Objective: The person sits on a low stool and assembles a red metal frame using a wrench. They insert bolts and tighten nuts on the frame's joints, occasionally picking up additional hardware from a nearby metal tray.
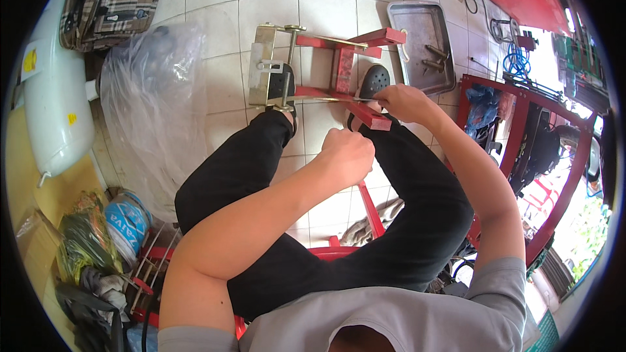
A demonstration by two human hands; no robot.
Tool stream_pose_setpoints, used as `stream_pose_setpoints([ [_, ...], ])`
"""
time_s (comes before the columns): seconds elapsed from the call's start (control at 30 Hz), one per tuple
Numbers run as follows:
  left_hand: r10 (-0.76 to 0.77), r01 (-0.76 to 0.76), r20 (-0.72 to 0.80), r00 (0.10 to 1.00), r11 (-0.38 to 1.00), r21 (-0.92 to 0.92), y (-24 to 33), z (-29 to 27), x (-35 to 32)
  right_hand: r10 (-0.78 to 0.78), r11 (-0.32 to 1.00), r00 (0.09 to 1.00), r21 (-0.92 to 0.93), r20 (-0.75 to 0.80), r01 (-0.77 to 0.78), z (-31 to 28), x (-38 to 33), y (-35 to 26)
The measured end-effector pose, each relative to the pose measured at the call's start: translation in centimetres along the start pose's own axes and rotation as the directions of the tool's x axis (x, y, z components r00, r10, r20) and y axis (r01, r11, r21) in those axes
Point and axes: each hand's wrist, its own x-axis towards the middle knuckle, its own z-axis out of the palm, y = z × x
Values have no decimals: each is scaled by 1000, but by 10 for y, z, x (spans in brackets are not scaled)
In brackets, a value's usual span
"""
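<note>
Our right hand (399, 101) is nearer the red frame (345, 65) than our left. Its fingers (380, 96) are bent and pinch the near end of a thin rod (313, 96). The rod runs sideways, from those fingers off to our left, to the grey metal box (264, 75) at the frame's far end. The frame sits on the floor just past our knees, between our black shoes (375, 79). Our left hand (347, 155) is a closed fist, a bit nearer to us, above our knee. We cannot tell if it holds anything. The floor (326, 6) is pale tile. A metal tray (420, 42) with bolts lies to the right, a clear plastic bag (153, 91) to the left, and a red rack (521, 130) stands by the right side.
</note>
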Motion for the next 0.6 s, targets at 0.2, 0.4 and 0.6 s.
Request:
stream_pose_setpoints([
  [0.2,15,-15,14,1000,1000,8,4,0,2,-26,988,993,-146,117,43,-6,15,-9],
  [0.4,9,-9,2,1000,1000,-13,4,0,0,-18,981,995,-191,101,37,-18,14,-43],
  [0.6,21,-21,-7,1000,1000,-6,3,1,0,-62,996,995,-61,-72,58,7,6,-9],
])
